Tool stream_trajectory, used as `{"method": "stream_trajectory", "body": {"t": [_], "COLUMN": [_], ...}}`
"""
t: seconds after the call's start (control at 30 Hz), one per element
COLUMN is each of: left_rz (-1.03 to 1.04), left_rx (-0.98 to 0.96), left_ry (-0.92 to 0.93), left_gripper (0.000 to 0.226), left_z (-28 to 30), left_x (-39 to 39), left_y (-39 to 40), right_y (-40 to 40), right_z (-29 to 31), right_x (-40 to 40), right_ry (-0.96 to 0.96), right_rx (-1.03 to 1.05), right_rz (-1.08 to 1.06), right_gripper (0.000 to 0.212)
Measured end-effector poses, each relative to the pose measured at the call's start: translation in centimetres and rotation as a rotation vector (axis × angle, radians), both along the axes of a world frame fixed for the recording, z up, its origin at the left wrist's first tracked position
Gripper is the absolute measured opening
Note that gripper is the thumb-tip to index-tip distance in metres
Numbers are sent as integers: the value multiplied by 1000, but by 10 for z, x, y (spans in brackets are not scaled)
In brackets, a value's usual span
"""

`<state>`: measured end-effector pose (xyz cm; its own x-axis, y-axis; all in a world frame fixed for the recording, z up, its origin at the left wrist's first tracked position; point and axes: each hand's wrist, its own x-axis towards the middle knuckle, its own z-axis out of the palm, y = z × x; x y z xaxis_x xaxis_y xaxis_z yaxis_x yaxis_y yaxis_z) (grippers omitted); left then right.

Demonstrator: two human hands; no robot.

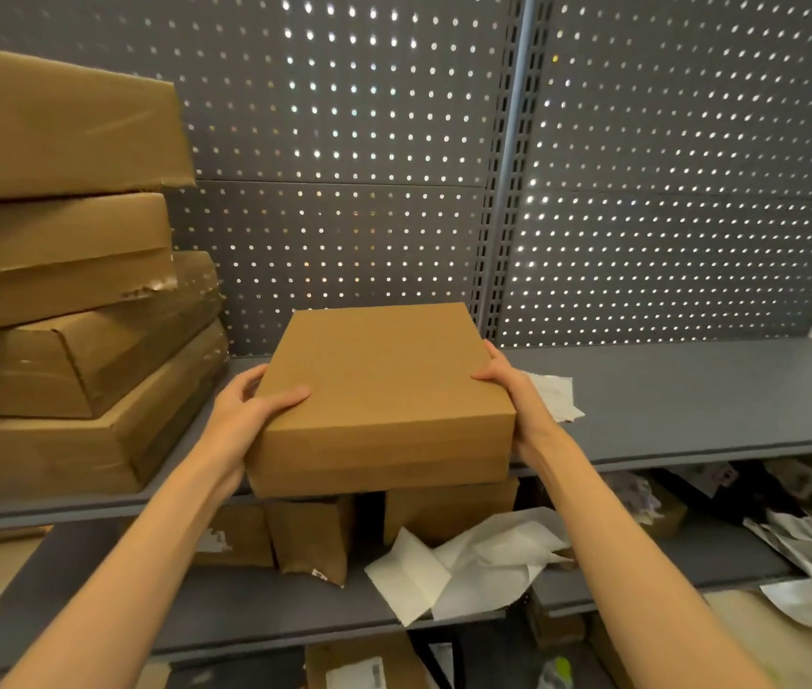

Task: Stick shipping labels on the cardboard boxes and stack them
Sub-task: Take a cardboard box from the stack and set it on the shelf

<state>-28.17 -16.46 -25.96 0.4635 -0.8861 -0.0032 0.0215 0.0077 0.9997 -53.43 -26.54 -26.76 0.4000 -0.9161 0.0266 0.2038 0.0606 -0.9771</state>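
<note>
A plain brown cardboard box (pixel 384 390) sits at the front edge of the grey upper shelf (pixel 692 400), its near side overhanging a little. My left hand (pixel 250 410) grips its left side, thumb lying across the top and fingers curled round the edge. On the opposite side, my right hand (pixel 513 390) holds the box with the thumb on top. No label shows on the box's top or front face. A white scrap of paper (pixel 555 397) lies on the shelf just behind my right hand.
Several large flat cardboard packages (pixel 61 310) are stacked at the left of the shelf. A grey perforated panel (pixel 394 166) backs it. The lower shelf (pixel 245 604) holds small boxes (pixel 444 509) and crumpled white paper (pixel 473 564); more packets lie at far right (pixel 811 554).
</note>
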Motion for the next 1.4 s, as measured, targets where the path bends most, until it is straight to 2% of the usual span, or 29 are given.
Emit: {"method": "stream_trajectory", "body": {"t": [0.07,0.23,0.43,0.8,1.1,1.27,1.37,1.4], "left_rz": [32,97,143,214,205,228,295,314], "left_rx": [-3,32,32,17,-1,29,57,60], "left_ry": [-8,-72,-52,-49,-68,-200,-425,-534], "left_gripper": [59,60,58,63,61,65,66,64], "left_z": [-2,-4,-6,-7,-8,-7,-3,0], "left_x": [-2,-4,-10,-15,-17,-12,-11,-14], "left_y": [-8,-26,-42,-59,-63,-60,-54,-51], "right_y": [-13,-39,-70,-101,-105,-105,-101,-99], "right_z": [-9,-21,-28,-33,-30,-26,-16,-12], "right_x": [0,1,4,7,8,6,-1,-6], "right_ry": [-8,-53,-97,-86,-85,18,106,139], "right_rx": [7,42,72,108,81,67,13,-25], "right_rz": [16,102,109,119,127,113,6,-36], "right_gripper": [72,59,56,79,71,82,82,75]}}
